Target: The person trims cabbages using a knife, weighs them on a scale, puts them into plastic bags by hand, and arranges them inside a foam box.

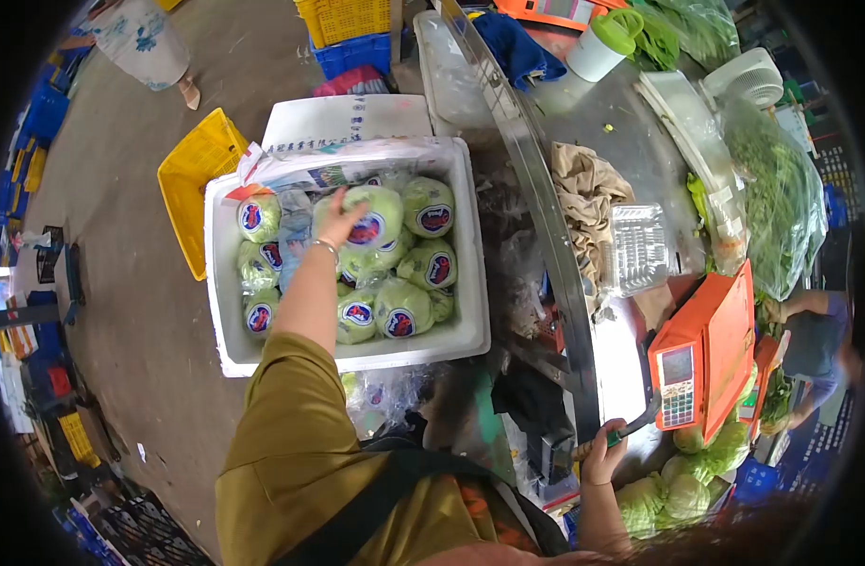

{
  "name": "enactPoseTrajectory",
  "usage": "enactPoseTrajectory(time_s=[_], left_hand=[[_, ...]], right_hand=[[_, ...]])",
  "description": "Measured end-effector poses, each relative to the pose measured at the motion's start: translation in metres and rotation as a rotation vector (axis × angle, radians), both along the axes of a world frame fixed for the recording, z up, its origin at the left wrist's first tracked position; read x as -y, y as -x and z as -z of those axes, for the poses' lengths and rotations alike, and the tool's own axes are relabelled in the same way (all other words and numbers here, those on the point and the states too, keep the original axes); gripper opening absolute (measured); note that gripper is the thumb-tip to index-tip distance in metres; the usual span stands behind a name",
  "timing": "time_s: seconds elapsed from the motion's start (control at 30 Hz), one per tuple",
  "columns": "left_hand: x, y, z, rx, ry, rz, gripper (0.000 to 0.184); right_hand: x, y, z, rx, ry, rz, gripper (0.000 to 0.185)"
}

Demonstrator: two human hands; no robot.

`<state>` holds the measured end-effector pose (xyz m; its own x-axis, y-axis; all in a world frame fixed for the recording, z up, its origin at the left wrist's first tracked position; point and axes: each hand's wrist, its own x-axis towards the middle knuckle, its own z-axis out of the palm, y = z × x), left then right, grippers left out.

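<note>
My left hand (336,219) reaches into a white foam box (480,283), its fingers gripping a plastic-wrapped head of lettuce (381,209) with a round blue-and-red label. This head sits higher than the ones around it. Several similar wrapped lettuces (401,309) fill the box, with crumpled paper between some of them. At the metal counter's near edge, my right hand (602,457) is closed around a tool with a light handle and a curved dark end (644,417); its exact kind is unclear. An orange scale (706,349) with a keypad is just beyond it.
A yellow crate (192,179) stands left of the box, and a foam lid (348,123) lies behind it. The metal counter (583,113) carries a clear plastic tray (640,247), cloth and bagged greens (772,179). Loose lettuces (682,491) lie below the scale. Two other people are partly visible.
</note>
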<state>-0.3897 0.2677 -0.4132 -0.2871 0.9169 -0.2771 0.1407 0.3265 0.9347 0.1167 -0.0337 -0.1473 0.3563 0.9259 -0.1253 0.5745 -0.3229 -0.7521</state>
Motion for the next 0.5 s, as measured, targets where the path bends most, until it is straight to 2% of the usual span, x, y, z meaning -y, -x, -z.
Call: enactPoseTrajectory(time_s=[0.07, 0.13, 0.27, 0.33, 0.43, 0.5], left_hand=[[0.025, -0.025, -0.041, 0.08, -0.082, 0.212, 0.073], [0.044, -0.045, -0.054, -0.04, 0.052, 0.36, 0.075], [0.083, -0.094, -0.066, -0.501, -0.073, 0.322, 0.054], [0.084, -0.103, -0.082, -0.706, -0.125, 0.374, 0.042], [0.083, -0.105, -0.08, -0.631, 0.185, 0.322, 0.032], [0.09, -0.099, -0.062, -0.518, 0.11, 0.281, 0.032]], right_hand=[[0.0, -0.002, 0.003, 0.0, -0.013, -0.005, 0.005], [0.0, -0.002, 0.004, -0.009, -0.047, -0.009, 0.004], [-0.006, 0.008, -0.004, -0.013, -0.058, -0.005, 0.006], [0.004, -0.001, 0.008, -0.168, -0.012, 0.115, 0.007], [0.013, -0.018, 0.031, -0.221, -0.006, 0.171, 0.008], [0.014, -0.024, 0.04, -0.207, -0.017, 0.166, 0.009]])
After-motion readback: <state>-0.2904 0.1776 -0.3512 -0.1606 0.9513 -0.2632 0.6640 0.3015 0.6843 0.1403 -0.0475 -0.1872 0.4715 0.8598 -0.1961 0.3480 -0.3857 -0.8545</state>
